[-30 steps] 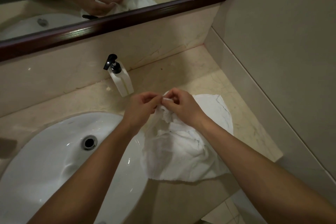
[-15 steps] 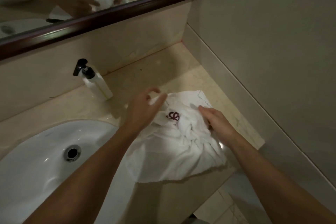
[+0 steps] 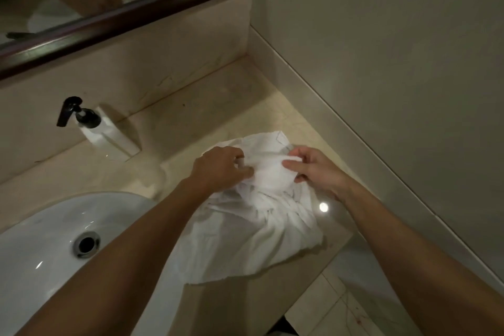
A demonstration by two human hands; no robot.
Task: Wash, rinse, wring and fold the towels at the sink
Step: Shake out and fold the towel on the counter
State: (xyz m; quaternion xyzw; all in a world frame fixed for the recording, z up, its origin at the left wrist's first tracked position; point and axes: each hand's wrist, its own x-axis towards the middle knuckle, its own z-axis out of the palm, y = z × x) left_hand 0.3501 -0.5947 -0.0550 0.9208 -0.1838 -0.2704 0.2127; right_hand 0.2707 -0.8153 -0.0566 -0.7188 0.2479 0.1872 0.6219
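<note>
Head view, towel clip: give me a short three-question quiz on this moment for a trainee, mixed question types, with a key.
1. True or false: the white towel lies inside the sink basin.
2. Multiple choice: where does the soap dispenser stand? A) in the basin B) on the counter against the back wall, left of the towel C) on the floor
3. Fill in: both the left hand and the right hand pinch the far part of the ____.

Key
1. False: it lies bunched on the counter right of the basin, its near edge hanging over the counter's front.
2. B
3. towel
</note>
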